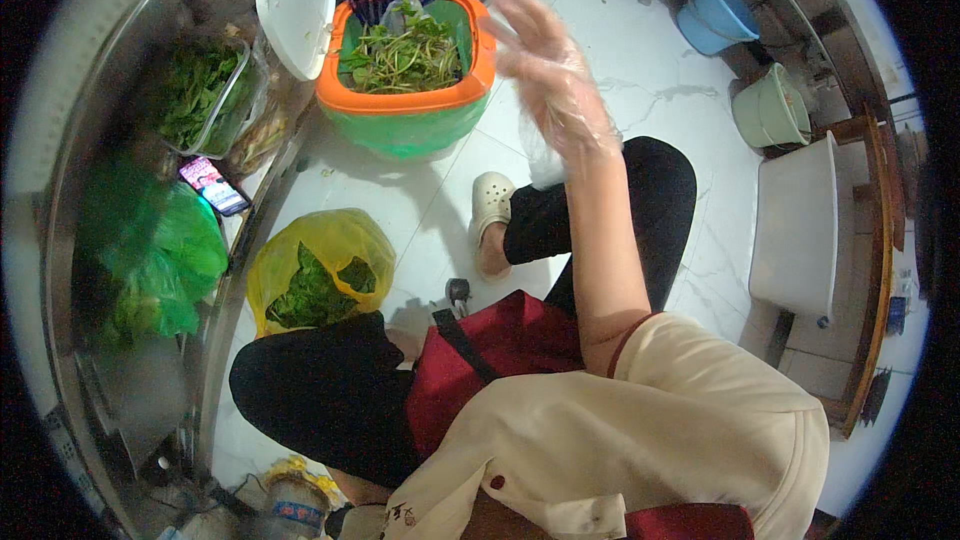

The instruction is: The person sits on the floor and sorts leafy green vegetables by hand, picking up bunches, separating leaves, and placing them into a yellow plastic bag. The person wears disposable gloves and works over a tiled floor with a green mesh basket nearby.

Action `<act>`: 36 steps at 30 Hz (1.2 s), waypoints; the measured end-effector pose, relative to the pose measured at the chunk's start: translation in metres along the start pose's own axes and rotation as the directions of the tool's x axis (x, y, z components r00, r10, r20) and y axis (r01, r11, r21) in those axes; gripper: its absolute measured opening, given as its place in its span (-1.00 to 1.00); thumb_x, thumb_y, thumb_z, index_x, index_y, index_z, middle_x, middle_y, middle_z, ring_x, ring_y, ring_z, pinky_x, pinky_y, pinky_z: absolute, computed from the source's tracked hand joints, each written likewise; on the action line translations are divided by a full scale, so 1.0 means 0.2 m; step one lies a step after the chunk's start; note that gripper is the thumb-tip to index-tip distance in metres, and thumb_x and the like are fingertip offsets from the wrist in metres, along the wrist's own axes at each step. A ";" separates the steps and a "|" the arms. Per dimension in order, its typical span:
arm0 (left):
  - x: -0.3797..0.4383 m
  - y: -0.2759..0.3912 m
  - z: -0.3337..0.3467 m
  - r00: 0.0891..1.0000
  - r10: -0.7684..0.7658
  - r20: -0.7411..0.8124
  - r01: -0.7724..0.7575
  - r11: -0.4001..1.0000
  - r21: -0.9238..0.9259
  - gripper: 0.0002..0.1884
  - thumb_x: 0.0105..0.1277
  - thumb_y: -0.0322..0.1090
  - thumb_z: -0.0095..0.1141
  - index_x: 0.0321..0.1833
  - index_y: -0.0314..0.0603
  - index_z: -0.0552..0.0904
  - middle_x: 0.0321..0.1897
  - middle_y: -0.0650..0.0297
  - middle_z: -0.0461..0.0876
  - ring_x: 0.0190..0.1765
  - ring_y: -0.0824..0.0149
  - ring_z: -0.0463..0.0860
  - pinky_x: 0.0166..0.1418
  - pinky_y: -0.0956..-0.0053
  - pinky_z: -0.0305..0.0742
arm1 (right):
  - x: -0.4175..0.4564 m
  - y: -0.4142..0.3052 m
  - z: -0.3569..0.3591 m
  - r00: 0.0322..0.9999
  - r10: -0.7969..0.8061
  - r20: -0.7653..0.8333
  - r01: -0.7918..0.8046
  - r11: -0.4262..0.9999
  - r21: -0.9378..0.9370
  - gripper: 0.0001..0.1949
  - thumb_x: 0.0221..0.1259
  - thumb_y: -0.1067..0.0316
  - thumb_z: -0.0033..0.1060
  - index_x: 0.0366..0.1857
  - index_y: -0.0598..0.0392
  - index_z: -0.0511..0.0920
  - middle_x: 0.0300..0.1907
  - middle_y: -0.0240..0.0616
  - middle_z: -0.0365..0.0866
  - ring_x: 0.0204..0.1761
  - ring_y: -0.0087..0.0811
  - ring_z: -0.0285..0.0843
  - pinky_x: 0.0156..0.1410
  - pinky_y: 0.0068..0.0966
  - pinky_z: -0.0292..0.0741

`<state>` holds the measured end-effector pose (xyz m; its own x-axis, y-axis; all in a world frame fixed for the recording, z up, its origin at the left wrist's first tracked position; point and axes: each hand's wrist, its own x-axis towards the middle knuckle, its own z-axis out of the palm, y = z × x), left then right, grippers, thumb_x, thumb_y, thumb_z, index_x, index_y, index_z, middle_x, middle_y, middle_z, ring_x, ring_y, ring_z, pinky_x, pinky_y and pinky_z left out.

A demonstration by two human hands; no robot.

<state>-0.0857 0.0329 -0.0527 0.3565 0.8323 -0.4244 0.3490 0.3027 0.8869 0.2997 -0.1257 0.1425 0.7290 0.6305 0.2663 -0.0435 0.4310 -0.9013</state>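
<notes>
My right hand (551,79), in a clear plastic glove, is raised just right of an orange-rimmed green bin (409,124). It is blurred, its fingers look apart, and nothing shows in it. Leafy green stems (409,60) lie in the bin, whose white lid (296,7) stands up at the left. My left hand is out of view. A yellow plastic bag (367,240) with green leaves (311,292) sits on the floor by my bent leg.
On a low shelf at the left are a clear container of leaves (199,90), a lit phone (214,185) and a green plastic bag (184,247). At the right stand a blue bucket (716,15), a pale green bucket (769,109) and a white tub (795,225).
</notes>
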 end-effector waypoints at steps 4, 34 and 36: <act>-0.05 -0.03 -0.07 0.999 -0.011 -0.044 0.010 0.999 -0.038 -0.61 0.39 0.02 0.09 -0.16 -0.24 0.60 -0.44 0.28 0.56 -0.36 0.41 0.54 -0.25 0.50 0.44 | -0.01 0.05 0.14 0.978 0.118 0.173 -0.166 0.940 0.297 -0.43 0.25 0.31 0.15 0.34 0.25 0.30 0.19 0.04 0.48 0.26 -0.23 0.47 0.22 -0.41 0.48; 0.07 -0.06 -0.43 0.991 0.103 -0.091 -0.072 0.952 0.297 -0.63 0.41 -0.01 0.05 -0.29 -0.23 0.62 -0.63 0.29 0.55 -0.51 0.40 0.57 -0.41 0.50 0.42 | -0.50 0.64 0.71 0.871 0.103 0.480 0.428 0.319 -0.845 -0.83 0.20 0.26 0.26 -0.30 0.12 0.60 -0.36 -0.09 0.63 -0.24 -0.08 0.62 -0.15 -0.26 0.53; 0.06 -0.09 -0.46 0.968 0.155 -0.197 -0.078 0.932 0.353 -0.66 0.41 -0.03 0.07 -0.21 -0.22 0.62 -0.54 0.24 0.61 -0.45 0.38 0.61 -0.38 0.47 0.46 | -0.54 0.64 0.83 0.841 0.071 0.536 0.482 0.353 -0.802 -0.85 0.18 0.25 0.27 -0.37 0.09 0.61 -0.41 -0.11 0.60 -0.28 -0.09 0.60 -0.18 -0.22 0.52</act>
<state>-0.1660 0.0808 -0.0566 0.2289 0.9441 -0.2373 0.6035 0.0536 0.7955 0.1020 -0.0315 0.0540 0.2439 0.9070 0.3433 0.8836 -0.0620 -0.4641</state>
